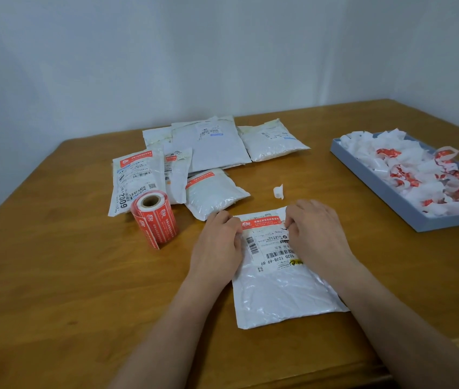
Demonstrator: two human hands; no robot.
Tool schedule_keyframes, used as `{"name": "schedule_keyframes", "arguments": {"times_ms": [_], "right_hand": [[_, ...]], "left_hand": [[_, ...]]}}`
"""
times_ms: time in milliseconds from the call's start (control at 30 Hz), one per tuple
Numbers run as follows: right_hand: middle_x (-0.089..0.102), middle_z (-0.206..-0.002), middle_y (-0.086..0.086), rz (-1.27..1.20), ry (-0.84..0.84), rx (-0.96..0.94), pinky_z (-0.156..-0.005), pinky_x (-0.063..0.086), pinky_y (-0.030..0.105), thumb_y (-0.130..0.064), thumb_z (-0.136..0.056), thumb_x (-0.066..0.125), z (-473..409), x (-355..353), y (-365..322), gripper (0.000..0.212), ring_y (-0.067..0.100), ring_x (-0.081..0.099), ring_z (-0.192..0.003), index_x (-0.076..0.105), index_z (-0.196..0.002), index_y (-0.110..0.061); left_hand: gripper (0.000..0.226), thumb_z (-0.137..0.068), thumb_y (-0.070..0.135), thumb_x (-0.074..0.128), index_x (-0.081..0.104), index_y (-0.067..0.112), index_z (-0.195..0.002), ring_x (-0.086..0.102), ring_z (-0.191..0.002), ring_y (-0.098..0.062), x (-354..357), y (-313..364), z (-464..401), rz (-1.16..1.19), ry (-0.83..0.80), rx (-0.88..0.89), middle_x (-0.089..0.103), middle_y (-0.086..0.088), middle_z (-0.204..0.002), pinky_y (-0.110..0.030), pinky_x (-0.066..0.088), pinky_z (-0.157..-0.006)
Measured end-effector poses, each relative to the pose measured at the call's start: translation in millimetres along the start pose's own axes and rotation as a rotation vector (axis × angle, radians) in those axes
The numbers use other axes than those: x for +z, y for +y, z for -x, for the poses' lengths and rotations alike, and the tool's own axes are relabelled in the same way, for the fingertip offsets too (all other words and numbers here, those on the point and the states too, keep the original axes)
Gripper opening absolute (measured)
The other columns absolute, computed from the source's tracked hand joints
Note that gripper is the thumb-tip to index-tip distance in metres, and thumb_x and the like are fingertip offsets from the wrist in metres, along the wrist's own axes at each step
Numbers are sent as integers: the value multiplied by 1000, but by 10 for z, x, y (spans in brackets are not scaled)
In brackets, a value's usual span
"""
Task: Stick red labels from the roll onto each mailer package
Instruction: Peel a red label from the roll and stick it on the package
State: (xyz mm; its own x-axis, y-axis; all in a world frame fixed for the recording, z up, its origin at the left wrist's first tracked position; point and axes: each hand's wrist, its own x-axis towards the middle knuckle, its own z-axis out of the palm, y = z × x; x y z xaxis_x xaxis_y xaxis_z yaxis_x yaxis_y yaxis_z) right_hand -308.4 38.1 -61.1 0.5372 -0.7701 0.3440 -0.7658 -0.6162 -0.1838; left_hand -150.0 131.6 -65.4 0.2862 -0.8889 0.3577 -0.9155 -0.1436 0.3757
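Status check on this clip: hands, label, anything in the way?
Both hands, left and right, pressing red label onto near mailer. Label roll upright, left. Backing scrap beyond; nothing obstructing.

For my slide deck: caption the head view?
Both hands press a red label onto a white mailer.

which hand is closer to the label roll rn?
Left. The left hand rests on the near mailer's left edge, just right of the label roll and not touching it. The right hand is farther right, across the mailer.
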Motion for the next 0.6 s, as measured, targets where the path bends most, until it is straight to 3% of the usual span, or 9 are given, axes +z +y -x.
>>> {"name": "schedule_keyframes", "arguments": {"times_ms": [100, 233, 300, 400, 600], "right_hand": [[56, -92, -7, -157, 144, -56, -86, 43, 35, -14, -92, 50, 4, 3, 70, 18, 7, 42, -88, 67, -93, -21], [46, -93, -9, -337, -44, -132, -88, 37, 33, -43, -92, 32, 9, 2, 47, 47, 6, 37, -93, 65, -120, -26], [38, -94, -10, -293, -136, -163, -92, 33, 33, -54, -87, 18, 23, 14, 37, 60, 5, 32, -94, 57, -130, -36], [33, -96, -11, -190, -184, -196, -93, 28, 33, -58, -86, 13, 30, 52, 47, 60, 7, 29, -96, 46, -135, -48], [34, -102, -9, -28, -178, -173, -96, 29, 36, -61, -79, 6, 34, 46, -14, 68, 11, 30, -98, 44, -135, -52]], "left_hand": [[17, -92, 12, 56, 68, 12, -104, 53, -104, -14, -4, -9, 32, 53, 44, 90, 60, 0, -110, -22, 46, -77], [29, -94, 16, 51, 64, 12, -120, 51, -113, -11, -3, 20, 27, 122, 26, 67, 57, 0, -123, -20, 45, -88], [35, -98, 22, 46, 60, 14, -129, 45, -119, -8, 21, 4, 14, 101, -13, 65, 54, 2, -129, -17, 38, -93], [38, -98, 26, 43, 57, 17, -133, 38, -118, -7, 30, -4, -2, 76, -60, 96, 53, 4, -126, -18, 36, -93], [43, -99, 31, 36, 45, 19, -140, 32, -110, -15, 56, 24, -6, -81, -161, 140, 42, 2, -119, -29, 37, -96]]}}
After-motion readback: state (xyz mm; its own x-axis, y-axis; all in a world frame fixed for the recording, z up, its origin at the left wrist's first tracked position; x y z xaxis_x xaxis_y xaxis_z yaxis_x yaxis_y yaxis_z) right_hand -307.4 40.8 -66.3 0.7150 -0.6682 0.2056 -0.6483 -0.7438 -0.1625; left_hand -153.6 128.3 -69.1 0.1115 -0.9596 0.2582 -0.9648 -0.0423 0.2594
